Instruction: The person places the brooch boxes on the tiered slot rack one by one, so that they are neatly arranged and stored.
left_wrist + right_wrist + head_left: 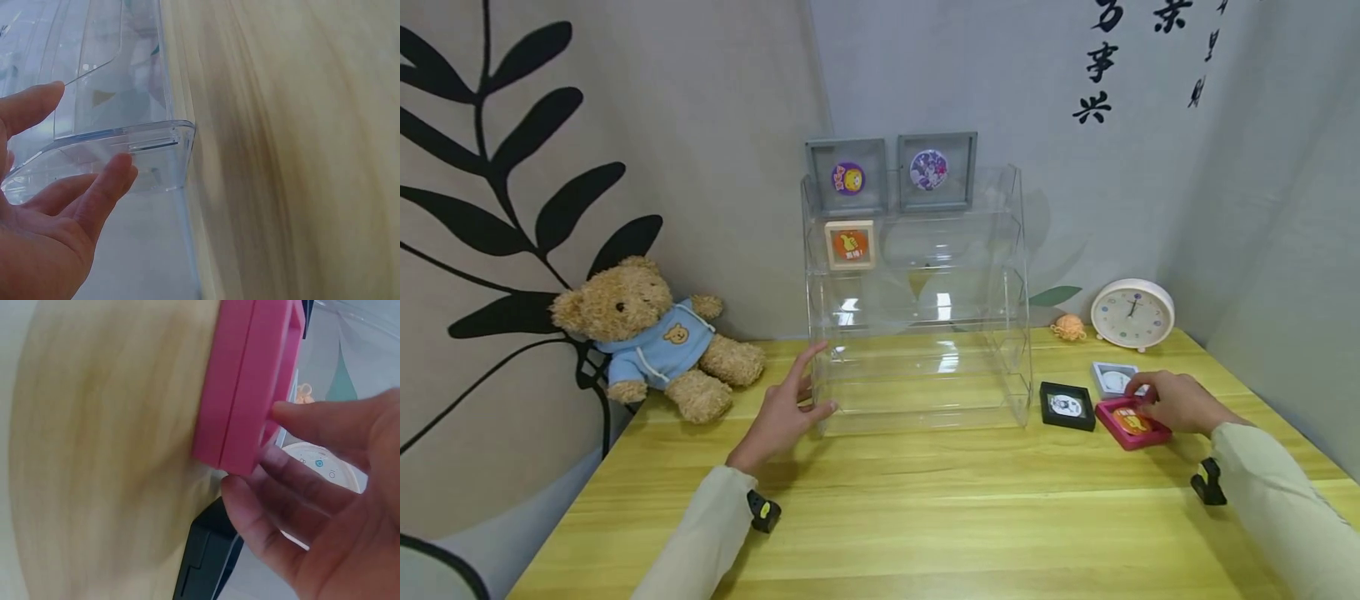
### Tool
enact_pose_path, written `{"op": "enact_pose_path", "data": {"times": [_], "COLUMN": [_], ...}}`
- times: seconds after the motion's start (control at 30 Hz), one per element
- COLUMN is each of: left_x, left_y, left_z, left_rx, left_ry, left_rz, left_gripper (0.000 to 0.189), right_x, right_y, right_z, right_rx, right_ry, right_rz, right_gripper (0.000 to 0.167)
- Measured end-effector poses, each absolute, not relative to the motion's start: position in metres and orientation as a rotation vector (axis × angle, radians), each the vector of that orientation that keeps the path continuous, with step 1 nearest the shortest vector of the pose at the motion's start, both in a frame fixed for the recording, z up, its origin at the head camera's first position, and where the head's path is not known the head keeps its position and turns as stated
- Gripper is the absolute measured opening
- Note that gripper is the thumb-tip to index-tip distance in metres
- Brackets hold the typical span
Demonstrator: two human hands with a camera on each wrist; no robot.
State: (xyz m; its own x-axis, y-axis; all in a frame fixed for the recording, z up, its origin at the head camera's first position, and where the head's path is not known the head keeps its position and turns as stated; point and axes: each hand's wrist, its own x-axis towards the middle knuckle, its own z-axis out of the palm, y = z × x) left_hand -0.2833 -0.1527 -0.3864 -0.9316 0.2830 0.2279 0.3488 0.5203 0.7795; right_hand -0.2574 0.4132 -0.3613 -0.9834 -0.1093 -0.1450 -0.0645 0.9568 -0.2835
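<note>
Clearly, the right hand is the nearer one to the pink frame, which sits at its fingertips on the right part of the table. Its grip seems to pinch the frame at the right end: one fingertip lies on the raised rim, another against the corner. Whether the whole underside rests on the table I cannot tell. Face up, the frame looks roughly square, so no long axis stands out; its sides run somewhat askew to the front of the clear rack. That rack stands off to the frame's left, with the black frame between them and the white frame just behind. Well apart, at the rack's lower left front corner, the left hand has its fingers spread rather than clenched, touching or almost touching the plastic and grasping no frame.
</note>
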Motion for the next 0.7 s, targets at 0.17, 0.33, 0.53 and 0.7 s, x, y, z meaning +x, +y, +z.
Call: {"op": "enact_pose_path", "data": {"times": [0.17, 0.33, 0.53, 0.7], "left_x": [-0.2831, -0.2838, -0.2839, -0.2839], "left_y": [-0.1520, -0.1518, -0.1521, -0.1525], "left_z": [-0.3866, -0.3868, -0.3874, -0.3871], "left_rx": [-0.557, -0.551, -0.551, -0.549], "left_ry": [-2.676, -2.676, -2.670, -2.667], "left_rz": [-1.399, -1.400, -1.408, -1.410], "left_gripper": [0.091, 0.091, 0.089, 0.089], "right_x": [-0.2599, -0.2614, -0.2621, -0.2623], "right_y": [0.4136, 0.4121, 0.4094, 0.4084], "right_z": [-0.3650, -0.3662, -0.3653, -0.3629], "right_rx": [-0.121, -0.101, -0.087, -0.104], "right_ry": [2.924, 2.914, 2.914, 2.902], "right_rz": [-0.379, -0.369, -0.375, -0.441], "right_gripper": [0.029, 0.029, 0.020, 0.018]}}
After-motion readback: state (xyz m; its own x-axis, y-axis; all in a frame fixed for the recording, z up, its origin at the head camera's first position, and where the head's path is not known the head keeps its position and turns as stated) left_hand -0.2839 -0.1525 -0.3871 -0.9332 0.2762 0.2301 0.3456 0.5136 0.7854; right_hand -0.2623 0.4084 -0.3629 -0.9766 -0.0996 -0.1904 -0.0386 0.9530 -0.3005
